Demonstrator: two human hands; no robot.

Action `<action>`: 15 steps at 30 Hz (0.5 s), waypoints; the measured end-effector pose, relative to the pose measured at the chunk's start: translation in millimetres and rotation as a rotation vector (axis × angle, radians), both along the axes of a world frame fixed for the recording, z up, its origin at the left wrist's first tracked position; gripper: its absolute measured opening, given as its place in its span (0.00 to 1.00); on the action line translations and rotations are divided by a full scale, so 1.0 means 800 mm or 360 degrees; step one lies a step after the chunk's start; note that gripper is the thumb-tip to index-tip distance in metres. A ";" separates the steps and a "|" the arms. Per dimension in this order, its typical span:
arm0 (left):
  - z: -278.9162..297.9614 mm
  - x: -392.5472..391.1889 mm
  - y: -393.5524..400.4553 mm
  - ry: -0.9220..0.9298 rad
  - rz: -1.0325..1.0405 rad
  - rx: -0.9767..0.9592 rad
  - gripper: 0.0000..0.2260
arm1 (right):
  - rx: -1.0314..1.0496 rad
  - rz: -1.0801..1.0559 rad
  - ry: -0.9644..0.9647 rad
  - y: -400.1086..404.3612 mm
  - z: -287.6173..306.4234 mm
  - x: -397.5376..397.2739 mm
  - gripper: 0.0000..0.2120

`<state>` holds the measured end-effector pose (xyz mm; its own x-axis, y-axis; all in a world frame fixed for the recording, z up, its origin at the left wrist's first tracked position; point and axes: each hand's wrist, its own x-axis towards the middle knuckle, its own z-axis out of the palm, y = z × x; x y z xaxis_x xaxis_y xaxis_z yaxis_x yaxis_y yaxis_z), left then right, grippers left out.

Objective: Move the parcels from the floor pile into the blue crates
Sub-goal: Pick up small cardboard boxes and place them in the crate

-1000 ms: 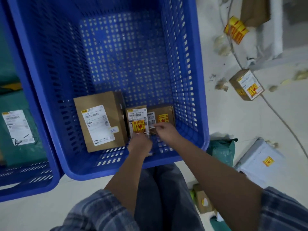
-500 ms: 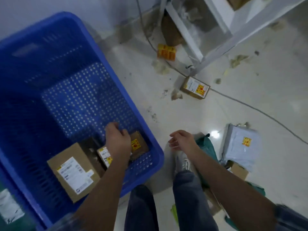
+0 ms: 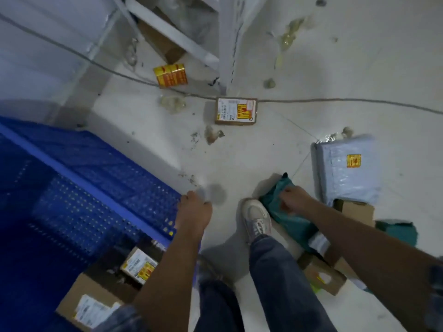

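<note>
A grey cable (image 3: 335, 101) crosses the stained floor (image 3: 395, 56) past a white shelf frame (image 3: 225, 44).

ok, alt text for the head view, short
A person's right hand grips a green poly parcel on the floor while the left hand hangs empty beside a blue crate holding cardboard boxes.

Parcel sorting or storage area. Indicators: labelled cardboard parcels (image 3: 236, 111) and mailer bags (image 3: 346, 171) scattered on a bare floor (image 3: 239, 159). A perforated blue crate (image 3: 79, 188) and white metal shelving (image 3: 225, 44) are present.
</note>
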<state>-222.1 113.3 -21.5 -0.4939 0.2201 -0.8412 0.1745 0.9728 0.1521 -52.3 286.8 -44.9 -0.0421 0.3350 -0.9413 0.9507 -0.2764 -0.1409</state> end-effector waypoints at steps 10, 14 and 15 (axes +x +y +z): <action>-0.079 -0.049 0.108 -0.0240 0.0163 0.0079 0.28 | 0.0079 -0.0347 0.0144 0.068 -0.063 -0.047 0.07; -0.133 -0.084 0.183 -0.0227 0.0235 0.0358 0.27 | 0.0109 -0.0375 0.0269 0.108 -0.115 -0.098 0.20; -0.149 -0.093 0.202 -0.0203 0.0253 0.0414 0.26 | 0.0134 -0.0365 0.0313 0.118 -0.127 -0.113 0.22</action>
<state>-296.4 274.5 -140.4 -0.4334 0.3644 -0.8242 -0.0128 0.9120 0.4100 -142.6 381.3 -146.6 -0.1351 0.4334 -0.8910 0.8171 -0.4599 -0.3476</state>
